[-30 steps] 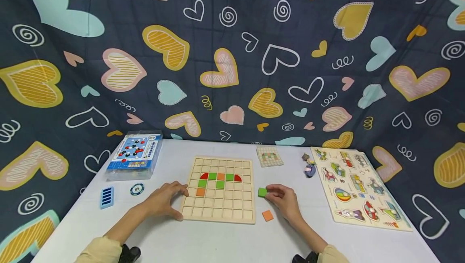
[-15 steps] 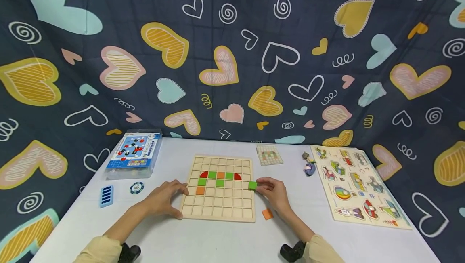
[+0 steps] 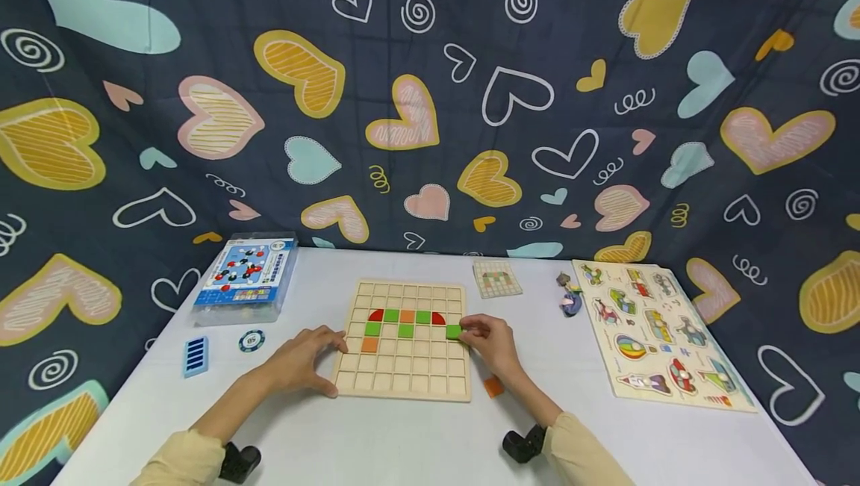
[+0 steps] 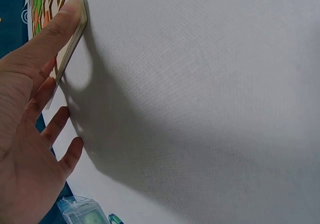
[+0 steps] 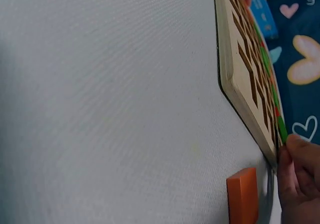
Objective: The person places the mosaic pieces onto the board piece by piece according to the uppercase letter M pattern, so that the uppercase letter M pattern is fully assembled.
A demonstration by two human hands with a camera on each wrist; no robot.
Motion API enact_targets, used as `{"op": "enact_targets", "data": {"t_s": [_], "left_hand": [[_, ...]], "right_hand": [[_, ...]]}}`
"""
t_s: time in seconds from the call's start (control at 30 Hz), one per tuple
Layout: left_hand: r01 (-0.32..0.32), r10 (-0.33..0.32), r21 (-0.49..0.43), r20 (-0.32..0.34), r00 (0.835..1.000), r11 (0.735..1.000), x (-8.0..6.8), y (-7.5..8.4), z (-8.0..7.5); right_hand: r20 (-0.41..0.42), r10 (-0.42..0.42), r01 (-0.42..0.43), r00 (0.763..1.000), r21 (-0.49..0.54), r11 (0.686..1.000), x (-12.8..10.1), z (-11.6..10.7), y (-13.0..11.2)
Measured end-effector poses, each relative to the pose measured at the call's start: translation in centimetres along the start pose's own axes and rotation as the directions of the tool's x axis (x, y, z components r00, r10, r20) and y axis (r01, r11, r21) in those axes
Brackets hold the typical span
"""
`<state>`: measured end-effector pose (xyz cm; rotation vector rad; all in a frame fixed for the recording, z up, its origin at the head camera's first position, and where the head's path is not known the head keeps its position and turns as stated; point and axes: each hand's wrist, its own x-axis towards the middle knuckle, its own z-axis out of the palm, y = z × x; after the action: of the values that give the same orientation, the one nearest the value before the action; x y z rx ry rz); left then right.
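Two hands are at the wooden grid board (image 3: pixel 403 378), one on each side of it. My right hand (image 3: pixel 490 343) pinches a green square tile (image 3: pixel 453 331) at its fingertips; the tile juts out to the left of the fingers, toward the board's middle, and sits over the right-hand columns of the grid, level with the second coloured row. I cannot tell from the head view whether the tile touches the board or hangs just above a cell. In the right wrist view the fingers (image 5: pixel 300 176) show only at the lower right corner, against the board's edge (image 5: pixel 235 83), and the tile is a thin green sliver there.

My left hand (image 3: pixel 298 365) rests relaxed at the board's left edge, grasping nothing. The left wrist view shows the thumb (image 4: pixel 60 26) laid straight against the board's rim (image 4: pixel 75 41), with the other fingers loosely spread on the white table (image 3: pixel 376 441).

On the board I see a top row of red, green, orange, green and red pieces (image 3: pixel 406 316), with two green tiles and an orange one (image 3: pixel 369 345) below. A loose orange tile (image 3: pixel 493 387) lies on the table just beside my right wrist, close to the board's near right corner; in the right wrist view it (image 5: pixel 243 196) sits apart from the board.
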<state>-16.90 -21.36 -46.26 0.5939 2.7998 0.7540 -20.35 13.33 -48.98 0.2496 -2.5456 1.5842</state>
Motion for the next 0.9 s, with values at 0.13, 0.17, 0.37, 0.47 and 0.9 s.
{"op": "enact_targets", "data": {"t_s": [0.13, 0.17, 0.37, 0.47, 0.9], "left_hand": [[-0.006, 0.006, -0.001, -0.004, 1.0, 1.0, 0.1, 0.0, -0.3], [-0.01, 0.01, 0.0, -0.006, 1.0, 1.0, 0.1, 0.0, -0.3], [-0.04, 0.04, 0.003, -0.029, 0.999, 0.999, -0.1, 0.0, -0.3], [-0.045, 0.045, 0.009, -0.037, 0.998, 0.999, -0.2, -0.1, -0.4], [-0.064, 0.065, 0.012, -0.037, 0.997, 0.998, 0.0, -0.1, 0.0]], "right_hand": [[0.005, -0.022, 0.022, 1.0, 0.009, 1.0, 0.4, 0.1, -0.2], [0.01, -0.03, 0.029, 1.0, 0.011, 1.0, 0.5, 0.2, -0.1], [0.031, -0.057, 0.056, 0.998, 0.035, 0.998, 0.6, 0.6, -0.1], [0.035, -0.063, 0.062, 0.997, 0.04, 0.997, 0.6, 0.9, -0.3], [0.064, -0.062, 0.059, 0.996, 0.046, 0.997, 0.3, 1.5, -0.5]]}}
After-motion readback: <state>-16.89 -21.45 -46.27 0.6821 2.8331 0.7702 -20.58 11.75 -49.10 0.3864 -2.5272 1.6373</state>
